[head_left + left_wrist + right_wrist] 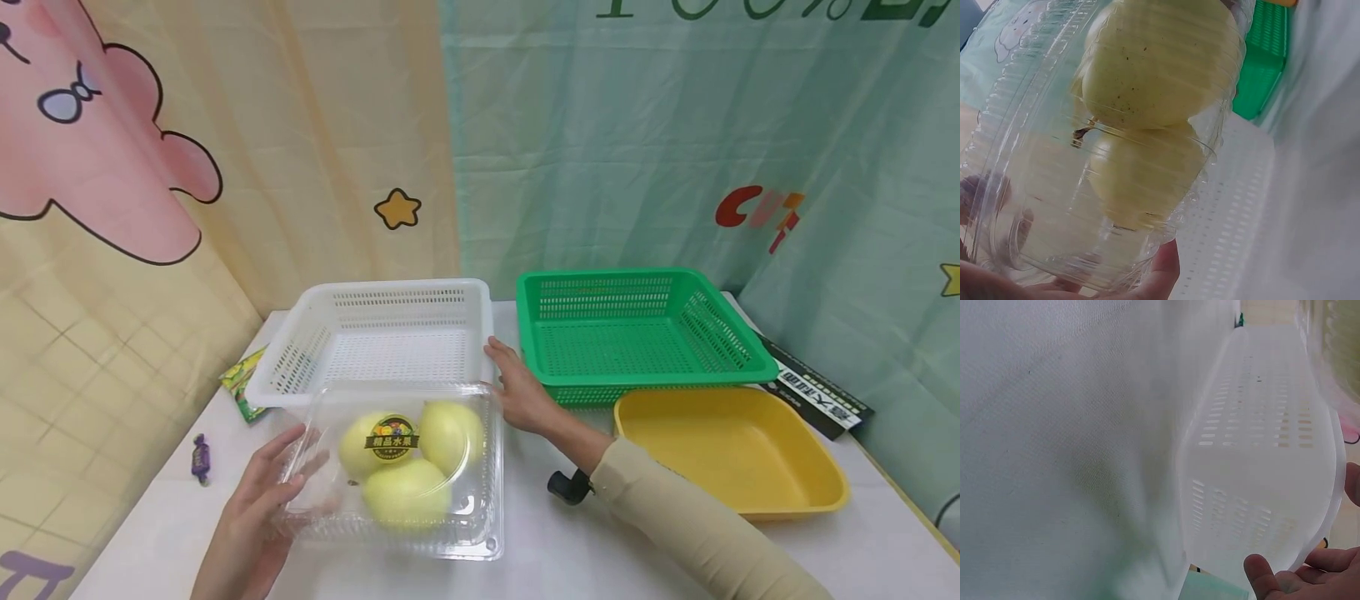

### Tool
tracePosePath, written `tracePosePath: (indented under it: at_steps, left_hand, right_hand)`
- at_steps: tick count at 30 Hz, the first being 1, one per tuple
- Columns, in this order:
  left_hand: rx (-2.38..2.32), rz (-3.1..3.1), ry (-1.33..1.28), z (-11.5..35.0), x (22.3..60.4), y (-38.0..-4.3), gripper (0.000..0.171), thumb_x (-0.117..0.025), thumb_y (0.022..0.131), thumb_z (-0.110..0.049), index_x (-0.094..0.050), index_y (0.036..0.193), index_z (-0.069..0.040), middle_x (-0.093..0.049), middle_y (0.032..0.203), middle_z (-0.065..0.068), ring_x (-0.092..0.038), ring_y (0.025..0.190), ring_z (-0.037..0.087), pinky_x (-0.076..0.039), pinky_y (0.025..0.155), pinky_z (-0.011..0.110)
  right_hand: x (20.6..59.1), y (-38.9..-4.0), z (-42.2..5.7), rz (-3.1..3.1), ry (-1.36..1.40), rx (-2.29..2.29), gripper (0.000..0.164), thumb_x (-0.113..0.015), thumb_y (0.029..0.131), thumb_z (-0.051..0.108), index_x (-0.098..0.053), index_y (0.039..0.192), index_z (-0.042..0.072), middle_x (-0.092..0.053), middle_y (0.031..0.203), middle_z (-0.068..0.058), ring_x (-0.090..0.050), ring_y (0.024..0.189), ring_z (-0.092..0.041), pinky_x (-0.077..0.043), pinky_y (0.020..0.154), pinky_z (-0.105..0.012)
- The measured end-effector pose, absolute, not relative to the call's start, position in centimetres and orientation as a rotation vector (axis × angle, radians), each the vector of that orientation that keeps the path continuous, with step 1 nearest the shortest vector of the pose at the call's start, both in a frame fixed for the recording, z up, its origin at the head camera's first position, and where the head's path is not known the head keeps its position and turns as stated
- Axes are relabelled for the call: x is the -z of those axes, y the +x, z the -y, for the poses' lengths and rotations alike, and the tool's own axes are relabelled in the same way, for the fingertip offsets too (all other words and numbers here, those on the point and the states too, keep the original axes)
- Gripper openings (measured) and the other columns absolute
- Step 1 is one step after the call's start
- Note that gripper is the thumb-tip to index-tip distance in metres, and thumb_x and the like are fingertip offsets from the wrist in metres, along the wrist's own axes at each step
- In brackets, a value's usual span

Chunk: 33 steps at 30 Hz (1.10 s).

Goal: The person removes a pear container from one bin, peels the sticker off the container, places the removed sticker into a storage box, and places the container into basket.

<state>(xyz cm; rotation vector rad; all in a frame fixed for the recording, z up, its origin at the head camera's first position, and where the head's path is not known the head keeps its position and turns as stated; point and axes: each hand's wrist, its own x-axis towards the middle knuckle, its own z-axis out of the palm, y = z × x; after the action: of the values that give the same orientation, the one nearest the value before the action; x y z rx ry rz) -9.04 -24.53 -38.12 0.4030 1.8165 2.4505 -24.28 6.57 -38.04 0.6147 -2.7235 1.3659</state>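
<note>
A clear plastic clamshell box (318,500) with a fruit label on its lid holds three yellow-green pears (408,492). My left hand (258,512) grips its left side, and the box is tilted in front of the white basket. Through the plastic in the left wrist view, one pear (1154,62) shows above another, with a dark stem. My right hand (521,392) is at the right rim of the white basket (288,354). In the right wrist view its fingers (1263,575) lie along the basket's outer side, the thumb near the rim.
A green basket (645,379) stands at the back right, with a yellow tub (731,508) before it. A black object (568,487) lies by the right sleeve. At left are a purple-wrapped candy (200,460) and a green-yellow packet (243,383); a black-and-white box (817,392) lies far right.
</note>
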Motion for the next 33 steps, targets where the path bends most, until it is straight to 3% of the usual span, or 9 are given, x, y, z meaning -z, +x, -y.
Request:
tracePosePath:
  at_steps: [8, 14, 19, 25, 33]
  left_hand:
    - [-2.53, -1.536, 0.56, 25.0, 40.2, -8.6, 0.055, -0.022, 0.099, 0.006, -0.021, 0.149, -0.016, -0.037, 0.147, -0.012, -0.048, 0.128, 0.006, -0.054, 0.089, 0.043]
    - [-2.508, -1.507, 0.617, 25.0, 41.5, -8.3, 0.056, -0.022, 0.098, 0.007, -0.021, 0.15, -0.015, -0.041, 0.145, -0.011, -0.047, 0.129, 0.005, -0.053, 0.09, 0.042]
    - [-2.438, -1.716, 0.454, 24.2, 42.6, -8.3, 0.054, -0.027, 0.099, 0.003, -0.025, 0.148, -0.02, -0.043, 0.14, -0.018, -0.049, 0.123, -0.003, -0.053, 0.087, 0.04]
    - [-2.295, -2.012, 0.126, 22.6, 43.1, -8.4, 0.051, -0.037, 0.1, -0.006, -0.026, 0.147, -0.021, -0.037, 0.136, -0.02, -0.048, 0.115, -0.01, -0.05, 0.084, 0.049]
    - [-2.3, -2.055, 0.126, 21.1, 43.1, -8.5, 0.052, -0.04, 0.098, -0.005, -0.025, 0.146, -0.017, -0.032, 0.139, -0.017, -0.046, 0.114, -0.011, -0.055, 0.08, 0.038]
  right_hand:
    - [38.0, -24.2, -6.6, 2.743, 0.601, -1.415, 0.064, -0.059, 0.092, 0.02, -0.03, 0.145, -0.001, -0.021, 0.157, -0.014, -0.031, 0.141, -0.032, -0.042, 0.104, -0.047]
    - [38.0, -24.2, -6.6, 2.742, 0.605, -1.415, 0.064, -0.058, 0.093, 0.02, -0.029, 0.146, 0.0, -0.021, 0.157, -0.014, -0.031, 0.141, -0.032, -0.042, 0.104, -0.048]
    - [38.1, -24.3, -6.6, 2.751, 0.593, -1.435, 0.065, -0.059, 0.093, 0.02, -0.028, 0.146, 0.0, -0.019, 0.157, -0.013, -0.029, 0.142, -0.032, -0.041, 0.105, -0.047]
    - [38.1, -24.1, -6.5, 2.737, 0.588, -1.465, 0.065, -0.059, 0.092, 0.019, -0.029, 0.146, 0.0, -0.019, 0.157, -0.013, -0.027, 0.143, -0.031, -0.04, 0.106, -0.047]
    - [38.1, -24.2, -6.6, 2.73, 0.6, -1.451, 0.064, -0.059, 0.092, 0.019, -0.029, 0.146, -0.001, -0.02, 0.157, -0.014, -0.028, 0.142, -0.032, -0.04, 0.106, -0.048]
